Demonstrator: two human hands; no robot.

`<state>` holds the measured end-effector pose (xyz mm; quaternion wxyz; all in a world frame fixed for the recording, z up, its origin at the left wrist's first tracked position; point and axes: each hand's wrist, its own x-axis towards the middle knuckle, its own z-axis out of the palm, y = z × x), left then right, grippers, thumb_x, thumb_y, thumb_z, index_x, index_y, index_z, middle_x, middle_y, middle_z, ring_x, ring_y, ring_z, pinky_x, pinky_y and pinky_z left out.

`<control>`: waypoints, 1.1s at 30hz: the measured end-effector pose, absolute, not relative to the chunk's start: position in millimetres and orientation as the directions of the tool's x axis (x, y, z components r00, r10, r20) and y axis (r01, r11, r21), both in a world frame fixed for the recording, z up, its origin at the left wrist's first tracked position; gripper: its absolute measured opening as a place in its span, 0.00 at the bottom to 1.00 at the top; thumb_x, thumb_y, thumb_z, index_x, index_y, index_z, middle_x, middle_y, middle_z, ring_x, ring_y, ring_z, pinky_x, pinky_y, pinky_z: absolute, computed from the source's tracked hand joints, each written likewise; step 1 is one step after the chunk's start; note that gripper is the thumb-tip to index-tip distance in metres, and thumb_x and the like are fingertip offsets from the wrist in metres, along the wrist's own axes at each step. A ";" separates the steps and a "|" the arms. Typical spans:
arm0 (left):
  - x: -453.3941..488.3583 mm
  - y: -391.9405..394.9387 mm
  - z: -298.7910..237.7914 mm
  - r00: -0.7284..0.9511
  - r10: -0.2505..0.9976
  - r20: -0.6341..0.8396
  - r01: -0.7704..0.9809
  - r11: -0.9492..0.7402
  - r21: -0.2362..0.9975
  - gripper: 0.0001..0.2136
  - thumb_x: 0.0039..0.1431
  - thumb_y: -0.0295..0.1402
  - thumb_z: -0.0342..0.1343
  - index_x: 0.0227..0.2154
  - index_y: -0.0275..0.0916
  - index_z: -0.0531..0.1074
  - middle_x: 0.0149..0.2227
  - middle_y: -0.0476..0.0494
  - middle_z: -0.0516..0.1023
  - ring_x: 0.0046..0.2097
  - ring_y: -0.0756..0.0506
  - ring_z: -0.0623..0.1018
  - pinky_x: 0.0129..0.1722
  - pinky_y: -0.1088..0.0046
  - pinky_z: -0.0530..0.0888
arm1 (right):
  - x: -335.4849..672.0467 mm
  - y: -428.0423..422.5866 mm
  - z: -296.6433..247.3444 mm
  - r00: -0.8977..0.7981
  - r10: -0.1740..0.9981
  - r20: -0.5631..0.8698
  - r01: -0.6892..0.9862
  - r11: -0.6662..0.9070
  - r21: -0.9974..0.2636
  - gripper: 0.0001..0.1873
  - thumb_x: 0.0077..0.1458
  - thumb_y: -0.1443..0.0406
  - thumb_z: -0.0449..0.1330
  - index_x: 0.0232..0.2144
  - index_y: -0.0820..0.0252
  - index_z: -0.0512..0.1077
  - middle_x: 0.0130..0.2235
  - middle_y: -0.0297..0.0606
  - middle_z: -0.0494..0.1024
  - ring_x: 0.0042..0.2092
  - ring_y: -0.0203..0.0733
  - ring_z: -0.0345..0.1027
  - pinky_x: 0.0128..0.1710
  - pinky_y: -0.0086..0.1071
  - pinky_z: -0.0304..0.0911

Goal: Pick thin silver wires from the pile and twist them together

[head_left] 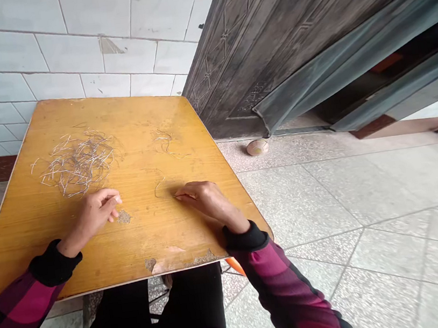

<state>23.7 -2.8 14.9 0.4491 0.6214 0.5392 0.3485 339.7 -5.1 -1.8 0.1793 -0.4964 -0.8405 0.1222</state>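
Pinched between the thumb and fingers of my right hand (206, 197) is the end of a thin, bent wire (156, 190), which curves away to the left over the yellow wooden table (105, 256). My left hand (97, 209) is curled, thumb and forefinger together; whether anything thin is between them I cannot make out. Just beyond it lies a tangled heap of short silvery wires (82, 161). A smaller group of loose wires (166, 143) rests farther back, on the right part of the tabletop.
The tabletop has worn patches near its front edge. White wall tiles (96, 18) stand behind it, and a dark carved wooden door (230, 70) to the right. A pale ball (257, 147) sits on the speckled floor (289, 197). A greenish curtain (313, 83) hangs by the doorway.
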 end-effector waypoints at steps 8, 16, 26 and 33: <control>13.9 -5.4 23.2 0.116 0.977 0.179 0.418 -0.212 0.883 0.11 0.57 0.40 0.55 0.33 0.38 0.75 0.19 0.52 0.73 0.17 0.52 0.68 0.19 0.76 0.66 | 351.8 -10.9 8.5 -0.311 0.857 0.411 0.753 0.486 -0.443 0.11 0.62 0.59 0.58 0.37 0.57 0.78 0.41 0.42 0.80 0.44 0.44 0.74 0.43 0.38 0.69; -37.6 32.4 18.5 -0.097 0.876 0.472 0.762 -0.240 0.602 0.05 0.55 0.35 0.57 0.30 0.42 0.75 0.31 0.48 0.76 0.29 0.48 0.72 0.34 0.70 0.69 | 319.8 -29.6 30.6 -0.436 0.783 0.443 0.655 0.614 -0.440 0.10 0.64 0.64 0.55 0.37 0.58 0.77 0.39 0.42 0.80 0.41 0.43 0.75 0.42 0.37 0.71; -68.6 25.0 41.4 0.211 0.962 0.175 0.820 -0.272 0.504 0.06 0.51 0.30 0.55 0.29 0.42 0.77 0.32 0.47 0.73 0.30 0.47 0.72 0.33 0.70 0.67 | 242.1 -19.8 34.1 -0.763 0.610 0.214 0.512 0.772 -0.376 0.09 0.64 0.67 0.55 0.37 0.61 0.76 0.39 0.42 0.78 0.39 0.41 0.72 0.36 0.32 0.65; -80.0 26.8 40.2 0.418 0.900 0.123 0.776 -0.424 0.467 0.08 0.52 0.29 0.55 0.31 0.42 0.80 0.32 0.45 0.73 0.38 0.44 0.74 0.40 0.68 0.69 | 228.1 -10.1 10.8 -0.774 0.595 0.216 0.473 0.770 -0.428 0.10 0.65 0.68 0.54 0.36 0.61 0.76 0.37 0.40 0.77 0.36 0.37 0.70 0.33 0.29 0.61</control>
